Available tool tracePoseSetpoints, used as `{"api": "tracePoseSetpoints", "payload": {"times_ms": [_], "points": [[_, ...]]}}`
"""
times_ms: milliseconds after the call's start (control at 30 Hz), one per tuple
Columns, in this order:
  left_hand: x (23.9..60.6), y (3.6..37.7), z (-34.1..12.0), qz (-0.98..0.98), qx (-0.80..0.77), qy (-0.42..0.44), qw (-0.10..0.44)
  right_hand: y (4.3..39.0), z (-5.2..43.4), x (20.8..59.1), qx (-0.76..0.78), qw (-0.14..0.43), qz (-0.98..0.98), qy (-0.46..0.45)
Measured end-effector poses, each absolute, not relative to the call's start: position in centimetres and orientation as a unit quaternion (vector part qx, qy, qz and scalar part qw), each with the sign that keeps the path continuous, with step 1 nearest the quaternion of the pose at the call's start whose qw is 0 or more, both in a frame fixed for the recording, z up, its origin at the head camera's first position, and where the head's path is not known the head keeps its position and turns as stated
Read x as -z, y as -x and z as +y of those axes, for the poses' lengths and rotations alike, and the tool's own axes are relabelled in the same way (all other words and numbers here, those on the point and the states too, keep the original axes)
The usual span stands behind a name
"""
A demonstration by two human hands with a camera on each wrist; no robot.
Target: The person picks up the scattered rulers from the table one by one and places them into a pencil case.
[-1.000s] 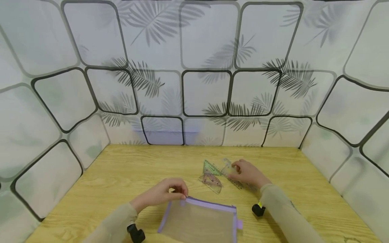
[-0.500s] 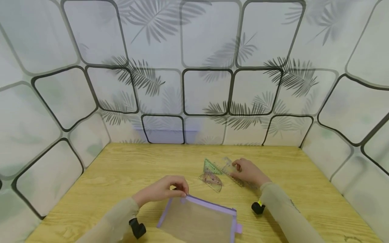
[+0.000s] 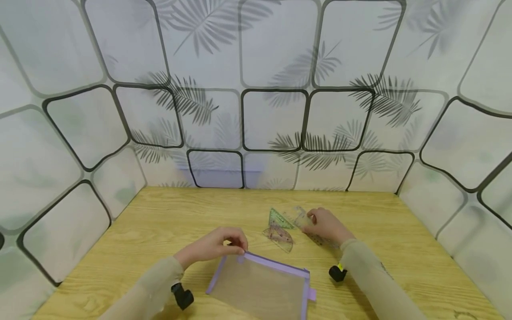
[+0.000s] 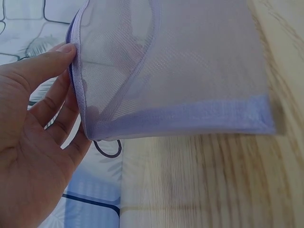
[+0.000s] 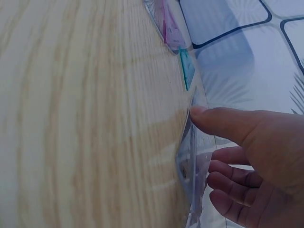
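Observation:
My left hand (image 3: pixel 216 244) pinches the zipped edge of a mesh zipper pouch (image 3: pixel 260 286) with light purple trim. In the left wrist view, the thumb lies on one side of the zipper and the fingers behind it; a dark loop hangs from the corner of the pouch (image 4: pixel 190 118). My right hand (image 3: pixel 326 224) holds a clear plastic ruler (image 3: pixel 301 218) between thumb and fingers, close over the table. Its clear edge (image 5: pixel 192 142) shows nearly edge-on in the right wrist view. Left of this hand lie a green set square (image 3: pixel 278 218) and a pinkish clear protractor (image 3: pixel 280 238), overlapping.
A wood-grain table (image 3: pixel 180 213) lies under everything. White patterned sheeting (image 3: pixel 272 120) with leaf prints and dark outlines encloses its back and sides. A small black camera (image 3: pixel 182 296) is strapped to the left wrist and another black camera (image 3: pixel 338 273) to the right.
My left hand has shifted slightly forward, drawing the pouch with it. My right hand stays almost in place, while less of the clear ruler's scale shows beside its fingers.

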State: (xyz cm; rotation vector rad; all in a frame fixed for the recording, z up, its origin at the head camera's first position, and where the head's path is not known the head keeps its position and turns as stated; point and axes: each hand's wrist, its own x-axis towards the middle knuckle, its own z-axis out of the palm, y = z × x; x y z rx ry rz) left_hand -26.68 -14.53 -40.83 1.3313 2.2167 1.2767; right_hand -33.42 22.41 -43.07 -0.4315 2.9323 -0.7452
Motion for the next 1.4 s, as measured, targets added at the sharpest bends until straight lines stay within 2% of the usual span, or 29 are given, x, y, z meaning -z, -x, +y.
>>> {"api": "tracePoseSetpoints", "payload": {"times_ms": [933, 1400], "points": [[40.69, 26.37, -14.40, 0.761, -0.434, -0.466, 0.124, 33.44, 22.79, 43.18, 0.284, 0.048, 0.949, 0.126], [41.03, 26.34, -14.54, 0.757, -0.437, -0.473, 0.113, 33.23, 23.09, 42.80, 0.313, 0.044, 0.932, 0.176]]}}
